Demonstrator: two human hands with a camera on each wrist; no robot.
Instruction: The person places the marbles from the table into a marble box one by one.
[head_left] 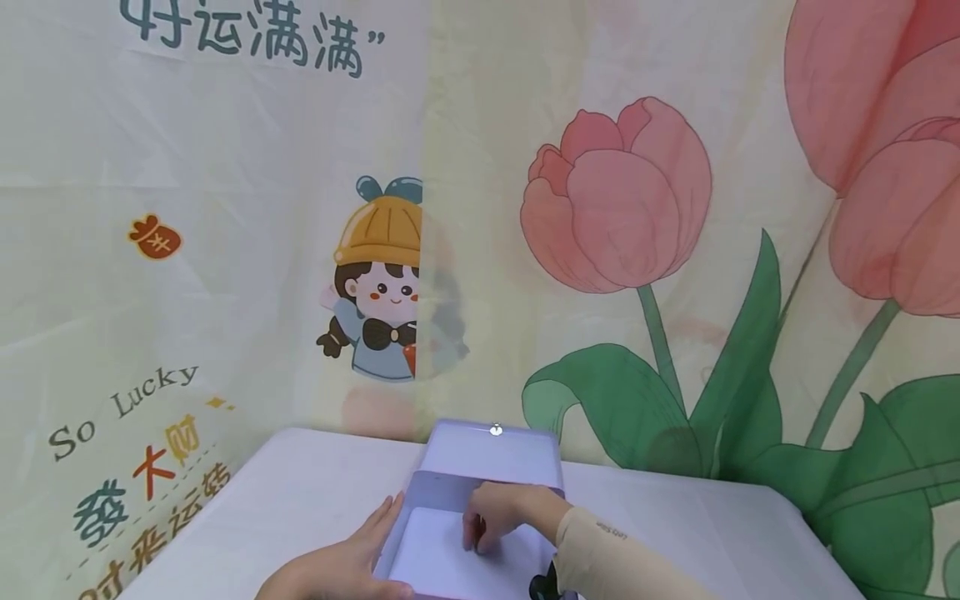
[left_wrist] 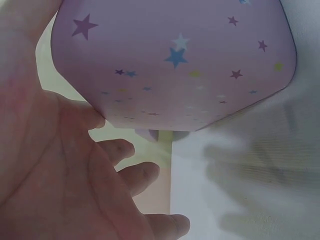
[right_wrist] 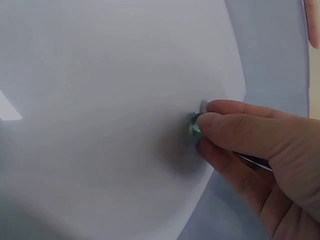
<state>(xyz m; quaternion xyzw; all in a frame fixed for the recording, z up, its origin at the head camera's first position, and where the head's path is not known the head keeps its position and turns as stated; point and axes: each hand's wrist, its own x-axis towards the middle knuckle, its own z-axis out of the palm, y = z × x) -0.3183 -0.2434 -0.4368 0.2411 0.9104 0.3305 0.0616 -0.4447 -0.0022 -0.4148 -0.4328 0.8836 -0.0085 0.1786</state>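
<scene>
A lavender box [head_left: 447,492] stands on the table with its lid raised. Printed stars cover the box's outside [left_wrist: 150,60] in the left wrist view. My left hand [head_left: 348,554] rests against the left wall, thumb at the near corner and fingers stretched along the side. Inside the box, my right hand [head_left: 504,512] reaches down close over the pale floor. Between its thumb and fingers it pinches a small dark item with a shiny green end [right_wrist: 194,129]. The fingers hide most of that item, so I cannot tell its kind.
The raised lid [head_left: 487,450] carries a metal clasp [head_left: 496,429] and leans back near the printed curtain [head_left: 480,250]. A white cloth covers the table [head_left: 660,517]. A black object [head_left: 545,585] shows by my right sleeve at the box's near right corner.
</scene>
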